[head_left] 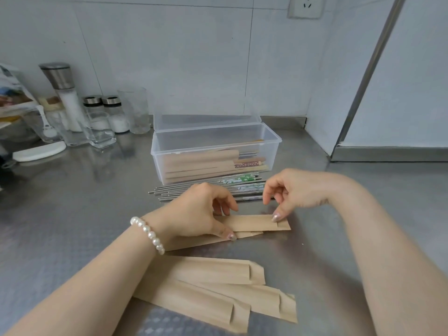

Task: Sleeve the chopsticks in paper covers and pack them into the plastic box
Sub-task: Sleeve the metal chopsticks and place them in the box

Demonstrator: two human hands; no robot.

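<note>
A brown paper cover (254,223) lies flat on the steel counter, on top of a second one (201,241). My left hand (196,212) holds the upper cover's left part, thumb pressing near its lower edge. My right hand (293,190) presses its thumb tip on the open right end, the other fingers curled above it. Behind the hands lie several bare metal chopsticks (194,192) with patterned tops. The clear plastic box (160,151) stands open behind them, holding several sleeved chopsticks (201,161).
Three empty paper covers (218,287) lie near the front edge. Salt shakers, a grinder (64,93) and glasses (135,110) stand at the back left beside a white lid (38,152). A tiled wall runs behind; a steel-framed panel (363,69) rises at the right.
</note>
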